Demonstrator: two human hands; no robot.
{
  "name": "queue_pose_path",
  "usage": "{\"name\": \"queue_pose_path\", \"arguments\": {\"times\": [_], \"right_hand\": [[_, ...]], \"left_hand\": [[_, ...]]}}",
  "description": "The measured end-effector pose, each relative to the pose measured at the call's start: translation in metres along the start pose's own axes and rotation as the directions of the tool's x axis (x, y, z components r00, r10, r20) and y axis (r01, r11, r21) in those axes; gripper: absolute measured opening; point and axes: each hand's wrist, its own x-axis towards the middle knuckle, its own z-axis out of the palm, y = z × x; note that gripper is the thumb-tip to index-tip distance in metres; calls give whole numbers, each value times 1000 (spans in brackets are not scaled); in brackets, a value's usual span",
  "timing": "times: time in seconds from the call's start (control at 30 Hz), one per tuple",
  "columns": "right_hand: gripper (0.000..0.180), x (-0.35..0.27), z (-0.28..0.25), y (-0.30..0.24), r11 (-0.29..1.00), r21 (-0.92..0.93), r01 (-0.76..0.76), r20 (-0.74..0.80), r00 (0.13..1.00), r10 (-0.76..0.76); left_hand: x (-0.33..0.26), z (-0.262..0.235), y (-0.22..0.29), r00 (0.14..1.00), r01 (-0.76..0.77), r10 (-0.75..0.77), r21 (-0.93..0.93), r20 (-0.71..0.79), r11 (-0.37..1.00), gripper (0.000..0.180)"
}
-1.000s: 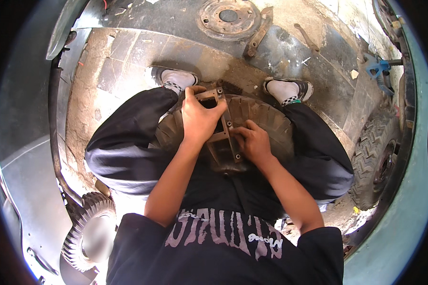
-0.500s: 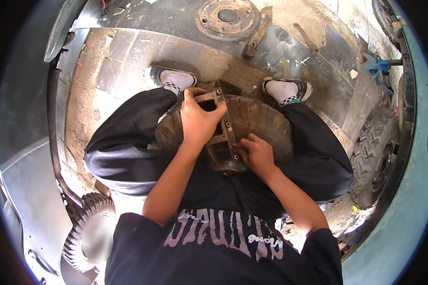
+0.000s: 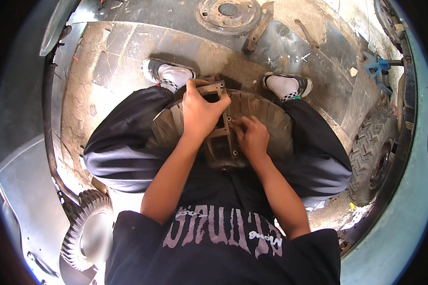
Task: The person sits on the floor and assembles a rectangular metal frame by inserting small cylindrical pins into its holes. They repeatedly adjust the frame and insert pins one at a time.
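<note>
Between my legs lies a worn rubber tyre (image 3: 259, 111), and over it a flat metal frame (image 3: 218, 135) with rectangular openings is held at a slant. My left hand (image 3: 202, 111) is closed round the frame's upper left part, thumb across its edge. Small round bolts or bushes sit along the frame's right bar, one (image 3: 235, 152) near its lower end. My right hand (image 3: 252, 135) is beside that bar, fingers curled and their tips at the middle bolt (image 3: 228, 119). Whether those fingers pinch anything small is hidden.
A rusty wheel rim (image 3: 227, 14) and a flat metal bar (image 3: 259, 31) lie ahead on the tiled floor. A blue tool (image 3: 376, 67) is at the far right, above a treaded tyre (image 3: 371, 156). Another wheel (image 3: 78, 232) stands at lower left. Pale green body panels (image 3: 416, 190) flank me.
My right hand has moved up along the bar, from the lower bolt to the middle one. My left hand keeps its hold on the frame.
</note>
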Motion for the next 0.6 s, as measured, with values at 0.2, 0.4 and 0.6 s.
{"name": "queue_pose_path", "arguments": {"times": [0.2, 0.4, 0.6], "right_hand": [[13, -39, 6, -5, 977, 114, -182, -3, 983, 184], [9, -27, 23, -9, 961, 148, -234, -181, 949, 259], [9, -12, 15, -12, 961, 180, -208, -121, 965, 232]], "left_hand": [[-2, -3, 3, 995, 85, -80, -94, 53, 992, 61], [2, 0, 1, 1000, -22, 21, 13, 13, 1000, 62], [0, -2, 3, 998, 42, -40, -44, 41, 998, 62]]}}
